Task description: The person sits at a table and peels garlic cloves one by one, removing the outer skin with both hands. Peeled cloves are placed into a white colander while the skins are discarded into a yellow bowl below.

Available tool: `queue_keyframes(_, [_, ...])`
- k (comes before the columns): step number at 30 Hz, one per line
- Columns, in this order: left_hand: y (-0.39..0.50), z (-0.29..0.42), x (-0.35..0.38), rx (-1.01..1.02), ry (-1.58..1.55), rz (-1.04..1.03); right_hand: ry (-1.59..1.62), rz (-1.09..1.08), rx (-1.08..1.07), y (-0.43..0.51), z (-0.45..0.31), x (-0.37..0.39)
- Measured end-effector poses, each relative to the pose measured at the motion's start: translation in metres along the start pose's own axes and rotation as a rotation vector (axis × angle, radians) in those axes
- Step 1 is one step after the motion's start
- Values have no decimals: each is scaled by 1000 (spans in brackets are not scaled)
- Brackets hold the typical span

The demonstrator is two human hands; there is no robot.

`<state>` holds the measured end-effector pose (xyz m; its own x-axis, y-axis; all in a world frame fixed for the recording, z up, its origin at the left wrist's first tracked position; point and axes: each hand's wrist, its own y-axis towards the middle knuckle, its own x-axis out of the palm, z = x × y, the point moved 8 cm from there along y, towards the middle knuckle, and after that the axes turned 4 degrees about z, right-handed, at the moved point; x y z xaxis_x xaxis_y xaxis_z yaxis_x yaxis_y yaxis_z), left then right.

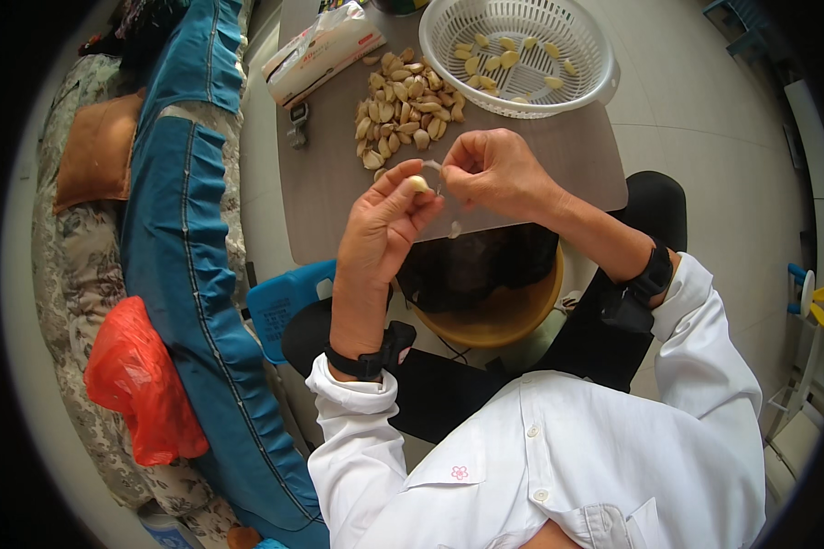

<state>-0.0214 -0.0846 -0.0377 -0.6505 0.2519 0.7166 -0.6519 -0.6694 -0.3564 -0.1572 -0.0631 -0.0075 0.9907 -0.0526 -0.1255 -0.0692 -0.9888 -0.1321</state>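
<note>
My left hand (391, 213) pinches a partly bare, pale garlic clove (418, 183) between thumb and fingers, above the near edge of the table. Close at its right, my right hand (498, 171) has thumb and forefinger closed on a thin strip of garlic skin (432, 165). A loose flake of skin (455, 229) shows below the hands. Beyond them, a pile of unpeeled garlic cloves (405, 103) lies on the table (316, 206). Several peeled cloves (509, 59) are spread in a white plastic colander (590, 89) at the table's far right.
A pack of tissues (323, 55) and a small dark device (297, 127) lie left of the pile. Under the near edge, a yellow-brown basin (508, 329) holds a black plastic bag (481, 267). A blue plastic stool (281, 309) stands at left, beside a sofa with a blue cover (172, 226).
</note>
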Motion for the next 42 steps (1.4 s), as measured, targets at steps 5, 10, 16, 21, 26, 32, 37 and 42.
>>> queue_keyframes(5, [8,40,10,204,57,23,-215,-402,18,-20,6,24])
queue_keyframes(10, [35,48,57,289,336,89,-403,-400,-244,-28,2,25])
queue_keyframes(16, [78,58,103,480,799,206,-274,-147,-356,-24,-6,-1])
queue_keyframes(21, [59,78,70,542,797,315,-36,116,-296,-2,3,-26])
queue_keyframes(26, [22,89,-1,426,712,467,286,-1,-264,23,19,11])
queue_keyframes(32, [-2,81,-56,407,830,631,289,-242,-294,14,25,48])
queue_keyframes(37, [-2,75,-48,516,1240,657,317,-530,-190,-28,24,62])
queue_keyframes(42, [-1,62,-24,644,1540,727,196,-590,-100,-50,22,56])
